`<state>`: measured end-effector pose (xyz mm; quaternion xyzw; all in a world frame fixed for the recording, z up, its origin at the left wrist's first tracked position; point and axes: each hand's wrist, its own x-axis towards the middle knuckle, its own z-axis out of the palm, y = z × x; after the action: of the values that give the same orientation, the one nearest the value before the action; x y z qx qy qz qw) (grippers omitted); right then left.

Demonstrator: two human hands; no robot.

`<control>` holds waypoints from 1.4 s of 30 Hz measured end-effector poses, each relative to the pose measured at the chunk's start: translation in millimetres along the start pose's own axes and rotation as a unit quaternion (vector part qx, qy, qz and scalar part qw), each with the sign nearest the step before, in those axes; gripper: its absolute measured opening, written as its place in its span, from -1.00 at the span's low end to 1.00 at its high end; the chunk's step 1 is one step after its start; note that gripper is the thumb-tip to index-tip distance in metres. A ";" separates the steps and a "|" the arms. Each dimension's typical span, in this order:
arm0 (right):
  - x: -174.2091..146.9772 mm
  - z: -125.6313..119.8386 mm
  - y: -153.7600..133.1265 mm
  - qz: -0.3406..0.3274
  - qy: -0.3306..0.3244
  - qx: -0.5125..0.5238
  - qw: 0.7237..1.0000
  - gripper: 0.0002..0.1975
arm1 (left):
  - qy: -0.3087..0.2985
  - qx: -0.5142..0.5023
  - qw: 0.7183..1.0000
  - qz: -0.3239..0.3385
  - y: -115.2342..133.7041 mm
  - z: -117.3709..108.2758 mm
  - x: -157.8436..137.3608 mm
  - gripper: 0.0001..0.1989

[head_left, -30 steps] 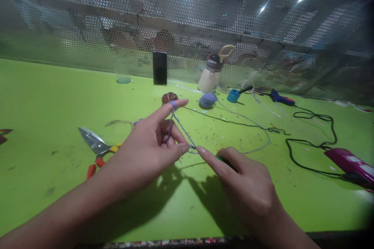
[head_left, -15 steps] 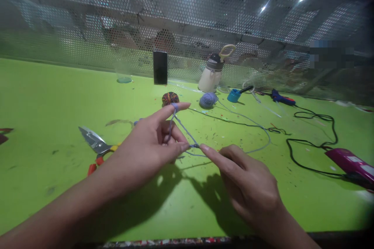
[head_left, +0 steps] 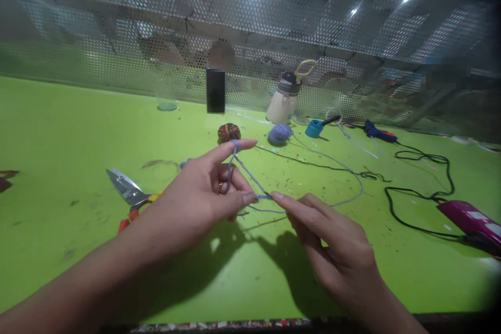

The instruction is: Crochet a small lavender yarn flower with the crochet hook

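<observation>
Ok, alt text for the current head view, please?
A person's left hand and right hand work lavender yarn, wound round the left index finger, above a green tabletop. Beyond them lie a lavender yarn ball and a multicolored yarn ball; scissors lie at frame left, partly hidden.

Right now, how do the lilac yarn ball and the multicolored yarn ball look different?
The lilac yarn ball is one plain color; the multicolored yarn ball mixes dark and orange strands. The lilac yarn ball shows whole; the multicolored yarn ball is partly behind the left hand. Both rest on the green table.
</observation>
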<state>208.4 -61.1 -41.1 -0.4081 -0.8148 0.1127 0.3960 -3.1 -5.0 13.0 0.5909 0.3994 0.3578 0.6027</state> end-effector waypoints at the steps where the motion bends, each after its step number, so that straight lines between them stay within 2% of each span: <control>1: -0.1 -0.1 0.0 0.002 0.001 0.002 1.000 -0.46 | -0.001 -0.001 1.000 0.000 0.2 0.2 0.2 -0.25; 9: 1.6 -5.3 -1.7 0.048 0.003 0.011 0.999 -0.51 | 0.001 -0.003 1.000 -0.016 0.9 0.2 2.3 -0.24; 19: 6.8 -6.2 -4.5 0.103 0.030 0.083 0.991 -0.61 | -0.009 -0.007 1.000 -0.021 -1.6 0.4 3.5 -0.24; 28: 9.0 -7.6 -3.3 0.175 0.009 0.128 0.976 -0.68 | -0.010 -0.012 0.999 -0.032 0.5 2.1 2.5 -0.25; 42: 8.9 -7.1 -5.1 0.165 -0.002 0.131 0.978 -0.69 | -0.021 -0.030 0.998 -0.049 -1.7 -1.3 -0.1 -0.35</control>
<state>207.6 -58.6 -28.9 -0.4812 -0.7157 0.2829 0.4199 -4.4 -4.6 11.3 0.5595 0.4041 0.3271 0.6455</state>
